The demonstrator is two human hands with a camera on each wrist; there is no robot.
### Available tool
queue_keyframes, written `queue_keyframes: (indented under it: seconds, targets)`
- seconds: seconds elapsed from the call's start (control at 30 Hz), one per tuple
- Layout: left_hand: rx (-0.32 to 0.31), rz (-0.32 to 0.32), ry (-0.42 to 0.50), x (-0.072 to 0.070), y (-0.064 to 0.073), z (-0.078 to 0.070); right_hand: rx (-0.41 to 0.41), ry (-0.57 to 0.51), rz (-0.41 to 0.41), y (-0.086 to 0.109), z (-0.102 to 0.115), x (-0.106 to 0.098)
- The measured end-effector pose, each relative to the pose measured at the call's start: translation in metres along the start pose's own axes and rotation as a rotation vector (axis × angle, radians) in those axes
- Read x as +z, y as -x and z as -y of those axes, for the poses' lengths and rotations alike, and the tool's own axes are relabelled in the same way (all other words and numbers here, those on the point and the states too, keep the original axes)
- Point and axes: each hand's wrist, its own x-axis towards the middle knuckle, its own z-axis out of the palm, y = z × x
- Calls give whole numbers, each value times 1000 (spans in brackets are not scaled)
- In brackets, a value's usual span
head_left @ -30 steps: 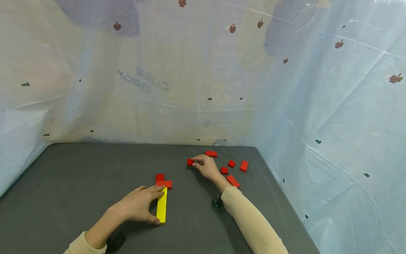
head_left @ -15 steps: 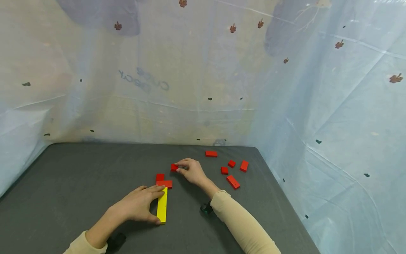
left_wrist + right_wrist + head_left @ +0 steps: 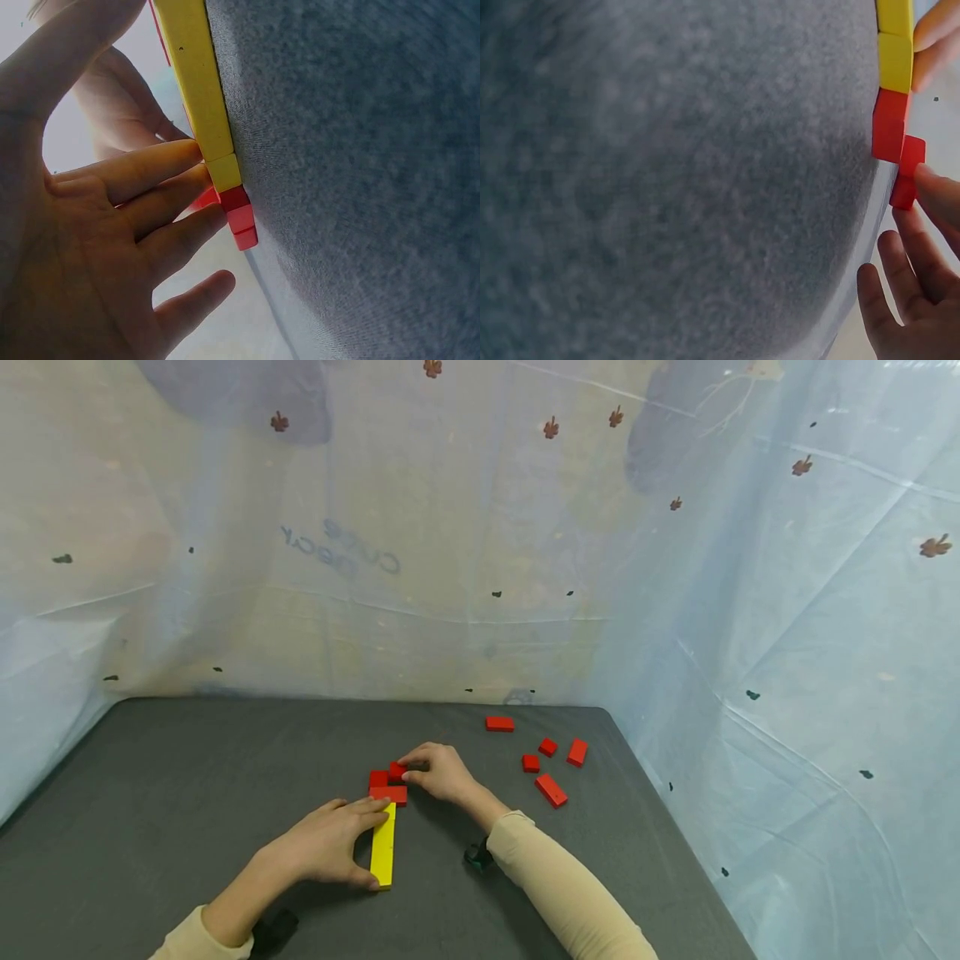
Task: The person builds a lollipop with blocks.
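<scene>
A yellow bar point(image 3: 383, 847) lies lengthwise on the dark table. My left hand point(image 3: 322, 843) rests along its left side, thumb at the near end and fairly straight fingers touching near the far end. Crosswise beyond the bar lies a red oblong block point(image 3: 390, 795), with a small red block point(image 3: 378, 778) behind its left part. Between thumb and finger my right hand point(image 3: 441, 773) pinches another small red block point(image 3: 397, 771), right of that one and behind the oblong block. In the right wrist view the pinched block point(image 3: 909, 172) shows at the fingertips; whether it touches its neighbours I cannot tell.
Several loose red blocks lie to the right, including an oblong one point(image 3: 499, 724) near the far edge, a small one point(image 3: 531, 763) and a slanted oblong one point(image 3: 551, 790). A pale plastic curtain point(image 3: 450, 552) hangs behind the table and along its right side.
My right hand has carried the small red block left and nearer, from beside the loose blocks to the red blocks at the yellow bar's far end. The left hand has stayed put.
</scene>
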Motion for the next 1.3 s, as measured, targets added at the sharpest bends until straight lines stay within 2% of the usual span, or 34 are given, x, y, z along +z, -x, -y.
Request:
queue_keyframes:
  seconds: [0.27,0.67,1.0,1.3]
  targets:
    - [-3,6,-2,0,-1,0,21,25,40,-1,3,1]
    - [4,5,3,1,0,0,45,-10,84,1,1,4]
    - [15,-10,-10,2,-1,2,19,-39,84,4,2,0]
    - [13,-6,-3,3,-1,2,15,-35,86,-5,9,5]
